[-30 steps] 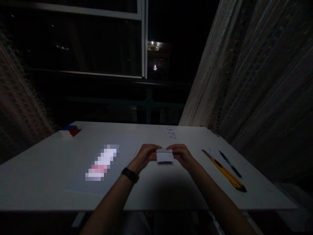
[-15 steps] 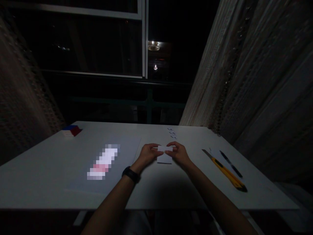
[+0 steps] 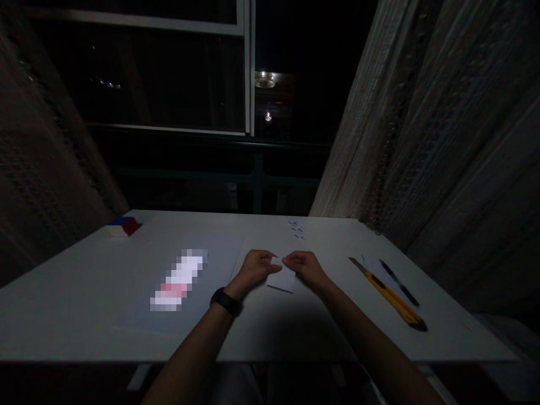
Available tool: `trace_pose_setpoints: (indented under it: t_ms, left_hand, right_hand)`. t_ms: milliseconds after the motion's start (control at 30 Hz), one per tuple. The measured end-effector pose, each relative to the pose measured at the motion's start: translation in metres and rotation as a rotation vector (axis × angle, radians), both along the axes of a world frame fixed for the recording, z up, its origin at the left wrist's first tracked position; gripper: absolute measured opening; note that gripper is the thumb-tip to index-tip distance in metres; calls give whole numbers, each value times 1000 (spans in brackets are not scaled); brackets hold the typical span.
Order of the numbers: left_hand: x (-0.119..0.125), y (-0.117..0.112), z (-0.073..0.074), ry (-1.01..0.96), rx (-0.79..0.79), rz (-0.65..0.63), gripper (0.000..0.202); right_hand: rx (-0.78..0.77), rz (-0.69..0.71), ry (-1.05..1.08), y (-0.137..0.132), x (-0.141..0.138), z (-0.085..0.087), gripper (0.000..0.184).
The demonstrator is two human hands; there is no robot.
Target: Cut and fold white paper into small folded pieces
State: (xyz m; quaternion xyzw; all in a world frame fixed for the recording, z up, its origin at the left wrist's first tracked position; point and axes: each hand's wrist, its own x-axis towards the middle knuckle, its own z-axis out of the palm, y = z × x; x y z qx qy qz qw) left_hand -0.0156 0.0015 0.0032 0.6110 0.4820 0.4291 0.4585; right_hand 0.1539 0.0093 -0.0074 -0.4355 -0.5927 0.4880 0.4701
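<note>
A small white piece of paper point(image 3: 281, 279) is held between my two hands, slightly tilted, over the middle of the white table. My left hand point(image 3: 256, 268), with a dark watch point(image 3: 226, 301) on its wrist, pinches the paper's left side between thumb and fingers. At the upper right part of the paper, my right hand point(image 3: 304, 266) is closed, its thumb and index finger pinching the edge. The fingers hide the paper's upper corners in part.
To the right lie a yellow utility knife point(image 3: 393, 299) and a black pen point(image 3: 399, 282) on a paper slip. Small marked pieces point(image 3: 297, 229) sit behind the hands. At left are a large sheet point(image 3: 223, 264), a blurred-out bright object point(image 3: 179, 281) and a red-blue-white block point(image 3: 124, 226).
The paper has come slightly nearer and turned a little. My right fingers have drawn together into a tighter pinch near its upper edge. The things on the table stay put.
</note>
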Motion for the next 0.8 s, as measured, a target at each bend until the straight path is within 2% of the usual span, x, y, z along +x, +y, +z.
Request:
trace_pose_setpoints:
  t_ms: [133, 300, 400, 500, 600, 667, 800]
  left_hand:
    - [2, -1, -1, 13, 9, -19, 32]
    - [2, 3, -5, 61, 105, -1, 32]
    - [2, 4, -7, 78, 115, 68, 34]
    - [1, 2, -5, 54, 92, 114, 31]
    - [2, 0, -1, 28, 96, 126, 29]
    - [2, 0, 1, -7, 82, 111, 29]
    - [2, 1, -3, -134, -29, -26, 30]
  right_hand:
    - [-27, -52, -45, 4, -1, -2, 31]
    - [-10, -70, -36, 3, -1, -4, 32]
    - [-17, -1, -23, 0, -2, -4, 32]
    - [-55, 96, 3, -3, -4, -3, 42]
    - [-57, 97, 1, -3, -4, -2, 41]
    - [-59, 93, 1, -3, -2, -1, 41]
    - [-36, 151, 12, -1, 4, 0, 43]
